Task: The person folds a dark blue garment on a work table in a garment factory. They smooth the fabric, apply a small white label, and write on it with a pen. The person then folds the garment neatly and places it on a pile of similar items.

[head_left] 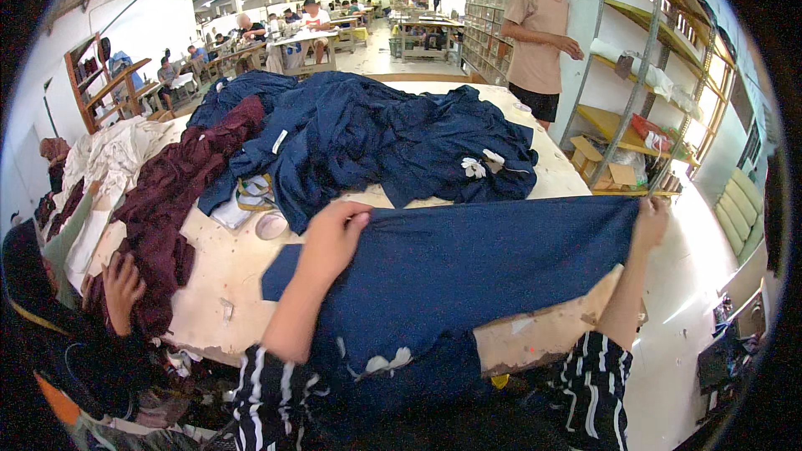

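Note:
A dark navy cloth garment (484, 255) is stretched sideways between my two hands over the near side of the table. My left hand (337, 230) pinches its upper edge near the middle of the view. At the far right corner my right hand (648, 221) grips the same cloth; a thin dark tip shows above the fingers, too small to name. White flower shapes (388, 361) mark the lower part, which hangs over the table's front edge near me. Behind it lies a large heap of navy garments (376, 129), with white flowers and a small white label.
The pale worktable (209, 284) has a tape roll (271, 225) on it. Maroon cloth (159, 209) and white cloth (113, 150) lie at left, where a co-worker's hand (124, 288) touches the maroon. A person (539, 33) stands beyond, beside metal shelves (618, 121).

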The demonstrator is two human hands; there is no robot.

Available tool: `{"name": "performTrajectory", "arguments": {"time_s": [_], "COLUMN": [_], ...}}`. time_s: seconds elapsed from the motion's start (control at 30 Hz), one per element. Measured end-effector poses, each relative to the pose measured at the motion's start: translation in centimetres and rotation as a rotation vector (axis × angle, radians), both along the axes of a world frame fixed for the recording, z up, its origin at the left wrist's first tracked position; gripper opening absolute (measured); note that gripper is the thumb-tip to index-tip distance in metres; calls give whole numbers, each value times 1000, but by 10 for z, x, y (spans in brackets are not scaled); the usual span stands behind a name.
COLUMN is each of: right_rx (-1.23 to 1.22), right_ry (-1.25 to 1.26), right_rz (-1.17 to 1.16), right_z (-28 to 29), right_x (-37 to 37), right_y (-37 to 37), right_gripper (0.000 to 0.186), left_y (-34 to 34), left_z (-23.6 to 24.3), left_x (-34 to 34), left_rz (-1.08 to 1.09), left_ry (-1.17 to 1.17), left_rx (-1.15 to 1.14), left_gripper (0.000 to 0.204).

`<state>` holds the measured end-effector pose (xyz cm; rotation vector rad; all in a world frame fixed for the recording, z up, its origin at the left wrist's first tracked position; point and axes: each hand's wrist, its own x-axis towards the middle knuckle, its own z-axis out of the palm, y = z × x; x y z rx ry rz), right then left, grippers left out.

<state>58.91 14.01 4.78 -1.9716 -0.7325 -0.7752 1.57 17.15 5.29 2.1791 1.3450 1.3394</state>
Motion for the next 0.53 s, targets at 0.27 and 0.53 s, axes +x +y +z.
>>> {"name": "performTrajectory", "arguments": {"time_s": [0.27,0.53], "right_rx": [-646,-970], "right_ry": [-263,-71], "right_rz": [941,929], "right_z": [-77,-31], "right_x": [-214,-218], "right_y": [-2,17], "right_gripper": [63,76], "left_y": [56,62], "left_z": [-122,-131], "left_x": [1,-5], "left_rz": [86,36], "left_ry": [-103,-299], "left_rx": [-256,-391], "left_gripper": [18,18]}}
